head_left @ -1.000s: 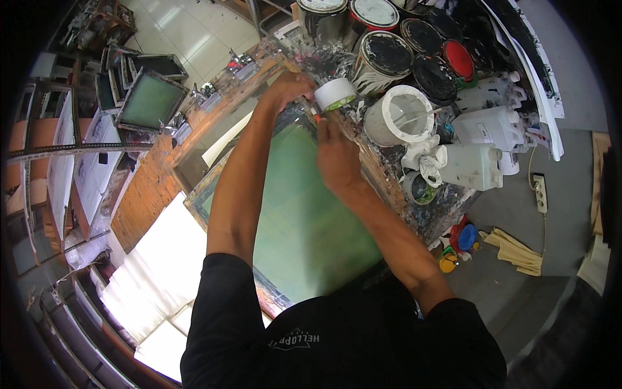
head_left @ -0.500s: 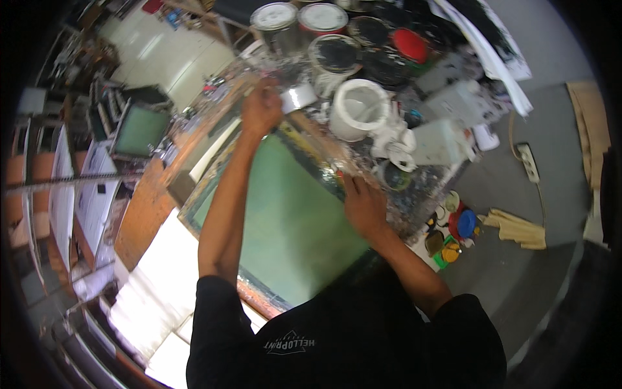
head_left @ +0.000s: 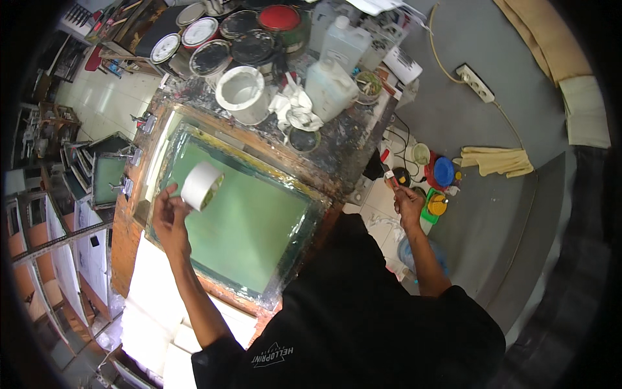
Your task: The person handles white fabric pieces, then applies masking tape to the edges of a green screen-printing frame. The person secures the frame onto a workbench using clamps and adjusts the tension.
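My left hand (head_left: 171, 220) grips a roll of white tape (head_left: 199, 185) by its lower left edge. The roll is held above a green screen-printing frame (head_left: 249, 214), which lies on a wooden board with dark, tape-covered borders. Off to the right, beyond the edge of the table, my right hand (head_left: 408, 206) is closed around a slim red tool (head_left: 391, 179) with a pale tip. It resembles a utility knife, but the blade cannot be made out.
Paint cans (head_left: 210, 57) crowd the far side of the stained table, with a white bucket (head_left: 242, 97), a crumpled white cloth (head_left: 295, 107) and translucent jugs (head_left: 330, 89). Metal clamps (head_left: 123, 187) line the board's left edge. White sheets (head_left: 152, 298) lie at the near left. A power strip (head_left: 475, 83) hangs right.
My left hand has come back from the table's far side, bringing the tape roll over the screen. My right hand has left the screen's right edge and moved right with the red tool.
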Demonstrator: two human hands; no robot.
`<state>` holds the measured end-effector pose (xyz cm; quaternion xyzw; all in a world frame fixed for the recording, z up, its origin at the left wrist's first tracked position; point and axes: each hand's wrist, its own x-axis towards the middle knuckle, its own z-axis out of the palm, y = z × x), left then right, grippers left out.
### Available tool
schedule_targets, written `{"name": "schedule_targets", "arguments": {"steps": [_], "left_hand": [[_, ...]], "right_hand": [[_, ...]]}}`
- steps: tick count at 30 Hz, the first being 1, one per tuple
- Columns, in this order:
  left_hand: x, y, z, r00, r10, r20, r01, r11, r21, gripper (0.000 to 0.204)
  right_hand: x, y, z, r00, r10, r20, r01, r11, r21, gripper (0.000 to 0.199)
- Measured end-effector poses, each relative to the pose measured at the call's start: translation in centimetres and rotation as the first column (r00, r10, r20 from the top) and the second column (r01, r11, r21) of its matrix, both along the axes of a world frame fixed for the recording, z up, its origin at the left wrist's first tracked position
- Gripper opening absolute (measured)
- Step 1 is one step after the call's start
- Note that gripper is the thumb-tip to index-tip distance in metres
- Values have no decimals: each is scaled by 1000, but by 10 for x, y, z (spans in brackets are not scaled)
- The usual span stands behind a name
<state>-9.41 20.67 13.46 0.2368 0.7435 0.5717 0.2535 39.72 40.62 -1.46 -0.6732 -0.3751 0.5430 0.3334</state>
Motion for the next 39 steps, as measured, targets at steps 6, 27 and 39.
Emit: {"name": "schedule_targets", "arguments": {"steps": [6,27,39], "left_hand": [[87,-28,1,994,18,110,-10,997,-74,40],[240,122,-34,970,-186,156,221,943,-248,43],[252,169,-40,951,-301,71,309,920,-240,48]], "right_hand": [[71,2,-37,956,292,-32,-280,875,-395,27],[-15,38,-135,902,337,-270,-430,762,-484,67],[-66,119,79,148,923,355,-944,25,328,41]]}}
